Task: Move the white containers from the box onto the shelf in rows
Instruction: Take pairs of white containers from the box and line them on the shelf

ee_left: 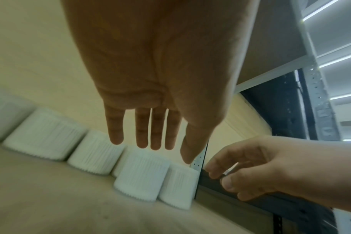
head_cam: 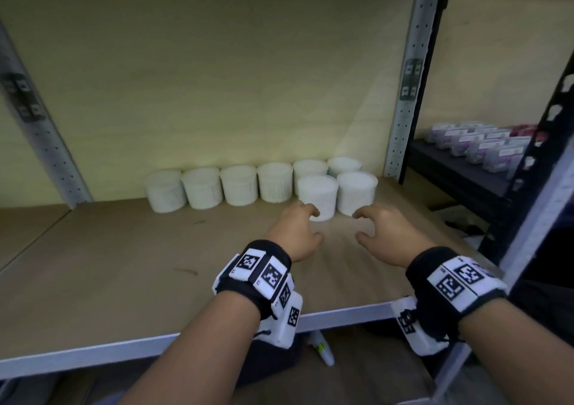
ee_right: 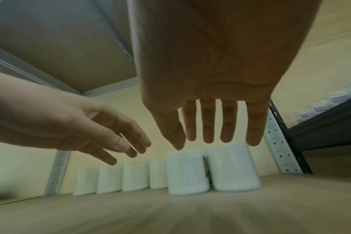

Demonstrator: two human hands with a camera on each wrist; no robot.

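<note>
Several white ribbed containers stand on the wooden shelf [head_cam: 124, 264]. A back row [head_cam: 239, 185] runs along the rear wall. Two more stand in front at the right: the left front container [head_cam: 320, 195] and the right front container [head_cam: 355, 191]. My left hand [head_cam: 295, 233] hovers just before the left front container, fingers relaxed and empty. My right hand [head_cam: 385, 230] hovers a little in front of the right one, also empty. In the wrist views both palms show loose fingers above the front containers [ee_left: 140, 178] [ee_right: 232, 167]. The box is out of view.
Grey perforated uprights [head_cam: 407, 93] frame the shelf bay on both sides. A dark neighbouring shelf [head_cam: 459, 171] at the right carries small purple-labelled packets [head_cam: 484, 143]. The shelf's white front edge [head_cam: 155, 345] runs under my wrists. An upper shelf board [ee_right: 60, 39] sits overhead.
</note>
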